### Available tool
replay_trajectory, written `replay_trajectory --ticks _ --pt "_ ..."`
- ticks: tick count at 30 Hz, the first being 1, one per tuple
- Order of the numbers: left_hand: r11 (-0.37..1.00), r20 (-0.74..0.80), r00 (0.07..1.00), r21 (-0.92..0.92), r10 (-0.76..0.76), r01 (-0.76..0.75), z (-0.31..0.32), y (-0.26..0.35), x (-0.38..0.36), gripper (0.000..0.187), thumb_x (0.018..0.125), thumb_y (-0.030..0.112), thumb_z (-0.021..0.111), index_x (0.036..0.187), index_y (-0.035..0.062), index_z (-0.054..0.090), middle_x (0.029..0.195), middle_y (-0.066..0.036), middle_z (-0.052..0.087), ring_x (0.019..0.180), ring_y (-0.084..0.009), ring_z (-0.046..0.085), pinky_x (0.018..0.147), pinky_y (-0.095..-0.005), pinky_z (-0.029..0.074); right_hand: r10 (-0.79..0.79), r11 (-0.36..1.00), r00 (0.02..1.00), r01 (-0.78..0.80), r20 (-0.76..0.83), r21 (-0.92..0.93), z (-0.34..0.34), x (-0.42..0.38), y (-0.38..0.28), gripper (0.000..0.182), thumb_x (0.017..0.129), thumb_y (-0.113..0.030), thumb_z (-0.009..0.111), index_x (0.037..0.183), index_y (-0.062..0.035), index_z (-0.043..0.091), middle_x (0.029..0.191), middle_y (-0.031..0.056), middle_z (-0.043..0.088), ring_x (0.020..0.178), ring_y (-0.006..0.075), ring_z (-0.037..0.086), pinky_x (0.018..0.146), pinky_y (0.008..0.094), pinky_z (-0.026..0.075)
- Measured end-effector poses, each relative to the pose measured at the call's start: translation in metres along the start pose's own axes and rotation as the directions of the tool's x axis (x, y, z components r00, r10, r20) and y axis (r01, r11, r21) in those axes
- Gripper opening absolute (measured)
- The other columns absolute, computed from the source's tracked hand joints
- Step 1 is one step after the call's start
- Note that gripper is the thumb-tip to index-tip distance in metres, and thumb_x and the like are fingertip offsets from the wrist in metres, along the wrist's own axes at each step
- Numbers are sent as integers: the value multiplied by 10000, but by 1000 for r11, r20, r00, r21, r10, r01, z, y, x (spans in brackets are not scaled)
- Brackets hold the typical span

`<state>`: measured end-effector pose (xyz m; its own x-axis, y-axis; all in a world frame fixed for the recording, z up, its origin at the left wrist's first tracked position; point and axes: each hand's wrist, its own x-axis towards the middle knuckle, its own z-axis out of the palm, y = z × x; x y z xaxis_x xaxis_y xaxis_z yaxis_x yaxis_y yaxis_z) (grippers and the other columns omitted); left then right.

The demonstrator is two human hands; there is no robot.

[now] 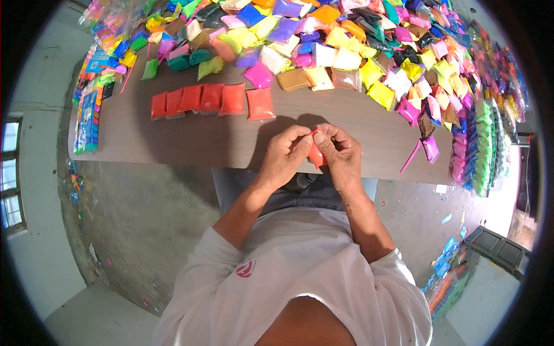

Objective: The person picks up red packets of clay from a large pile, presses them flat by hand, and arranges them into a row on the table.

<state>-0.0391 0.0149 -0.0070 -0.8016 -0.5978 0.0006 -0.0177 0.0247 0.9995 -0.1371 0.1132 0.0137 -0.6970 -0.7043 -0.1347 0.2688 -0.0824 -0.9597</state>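
Between my two hands, over the table's near edge, is a small red packet [315, 154]. My left hand [287, 151] pinches its upper left side between thumb and fingers. My right hand [341, 149] grips its upper right side, thumb across the front. Part of the packet is hidden behind the fingers. Further left on the table lies a row of several red packets [211, 98], partly overlapping. One more red packet [261, 104] lies at the right end of that row, slightly apart.
A big heap of colourful packets [346, 57] covers the back of the brown table [190, 141]. Bagged packets stand at the left edge [88, 121]. Long strips of green packets [483, 150] hang at the right edge. A pink packet [430, 149] lies near the right front.
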Motion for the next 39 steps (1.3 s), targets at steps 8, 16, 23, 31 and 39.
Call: replay_trajectory --ticks 8,16,23,31,39 --pt "988 -28 998 -150 -48 44 2 13 -1 146 908 107 558 978 -15 596 767 -26 601 682 -59 510 592 -236 432 78 997 994 -77 74 -18 -10 0 -12 156 886 -135 661 958 3 655 785 -8 619 643 34 502 535 187 399" --pt "1000 -3 1000 17 -7 7 4 2 3 182 942 169 554 997 2 602 766 4 601 646 -45 513 567 -217 437 189 961 967 -146 169 -236 -23 -4 -17 132 865 -102 680 936 3 645 761 -36 591 669 28 468 567 202 379" --pt "1000 14 1000 -5 -10 10 1 -3 4 214 945 202 563 994 -3 600 773 -10 604 640 -53 517 585 -224 449 219 908 929 -83 298 -410 -31 -4 -26 112 897 -118 641 903 -8 658 753 -31 587 670 44 453 585 207 372" --pt "994 13 996 -63 -85 86 -11 14 11 231 945 224 560 938 -2 606 734 -10 587 628 -68 519 577 -246 447 221 922 957 -142 186 -361 -19 1 -34 191 933 -173 595 928 12 644 739 -25 578 705 56 482 618 228 406" --pt "892 -468 879 430 92 136 -116 13 -1 273 926 232 551 807 -11 586 647 -114 575 590 -147 543 568 -337 432 -291 390 955 173 57 -904 -9 6 -23 388 811 -126 682 1175 -34 583 1064 185 636 896 312 605 785 375 475"
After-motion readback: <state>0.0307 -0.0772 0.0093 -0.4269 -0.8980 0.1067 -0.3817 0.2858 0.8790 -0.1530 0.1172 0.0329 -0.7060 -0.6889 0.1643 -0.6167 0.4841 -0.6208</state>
